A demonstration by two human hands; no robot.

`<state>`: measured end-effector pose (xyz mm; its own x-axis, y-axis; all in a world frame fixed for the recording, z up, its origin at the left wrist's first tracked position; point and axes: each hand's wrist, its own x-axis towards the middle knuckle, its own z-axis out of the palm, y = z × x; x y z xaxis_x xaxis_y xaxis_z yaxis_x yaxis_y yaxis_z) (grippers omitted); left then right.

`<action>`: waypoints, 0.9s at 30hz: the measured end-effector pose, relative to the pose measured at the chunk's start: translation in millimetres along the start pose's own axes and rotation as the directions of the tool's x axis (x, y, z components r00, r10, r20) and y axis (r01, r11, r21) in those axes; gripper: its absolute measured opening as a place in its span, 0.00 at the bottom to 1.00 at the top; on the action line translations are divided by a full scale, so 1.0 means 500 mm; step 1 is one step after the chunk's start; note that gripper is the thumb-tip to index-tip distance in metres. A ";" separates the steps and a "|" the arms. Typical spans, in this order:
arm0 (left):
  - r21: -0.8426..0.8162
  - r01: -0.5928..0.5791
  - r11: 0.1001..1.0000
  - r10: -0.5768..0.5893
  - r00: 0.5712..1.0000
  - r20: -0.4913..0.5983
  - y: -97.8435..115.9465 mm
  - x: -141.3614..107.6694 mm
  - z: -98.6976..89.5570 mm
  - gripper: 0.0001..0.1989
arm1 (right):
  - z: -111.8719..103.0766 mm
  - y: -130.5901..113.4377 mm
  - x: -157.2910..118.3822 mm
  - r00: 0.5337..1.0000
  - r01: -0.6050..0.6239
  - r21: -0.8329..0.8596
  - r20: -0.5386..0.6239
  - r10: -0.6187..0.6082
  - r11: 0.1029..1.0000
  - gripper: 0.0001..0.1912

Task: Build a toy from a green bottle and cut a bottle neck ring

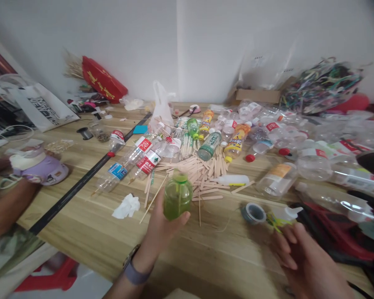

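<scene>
While my left hand (159,227) hugs the green bottle (178,198), maybe to steady it, I can't tell if my right hand (303,253) grips anything.

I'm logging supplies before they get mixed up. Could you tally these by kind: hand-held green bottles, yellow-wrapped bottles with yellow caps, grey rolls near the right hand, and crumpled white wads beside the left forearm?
Green bottle in the left hand: 1
Yellow-wrapped bottles: 2
Grey roll: 1
Crumpled white wad: 1
Total: 5
</scene>
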<state>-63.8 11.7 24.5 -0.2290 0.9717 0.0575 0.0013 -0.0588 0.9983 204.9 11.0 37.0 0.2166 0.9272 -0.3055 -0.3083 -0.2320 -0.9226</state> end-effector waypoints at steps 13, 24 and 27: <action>0.003 0.025 1.000 -0.025 0.996 0.083 0.016 -0.016 0.037 0.31 | 0.138 -0.004 -0.021 0.927 0.051 -0.063 0.374 -0.023 0.997 0.29; 0.020 0.028 0.999 -0.030 0.992 0.123 0.007 -0.011 0.039 0.29 | 0.111 -0.006 -0.001 0.933 -0.019 -0.103 0.355 0.055 0.995 0.31; 0.012 0.021 1.000 -0.023 0.988 0.150 0.006 -0.012 0.038 0.30 | 0.084 -0.011 0.005 0.951 -0.048 -0.117 0.297 0.081 0.992 0.31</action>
<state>-44.0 10.1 27.4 -0.0805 0.9961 0.0357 0.0084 -0.0351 0.9993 168.2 27.0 51.1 -0.0942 0.9507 -0.2954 -0.2075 -0.3089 -0.9282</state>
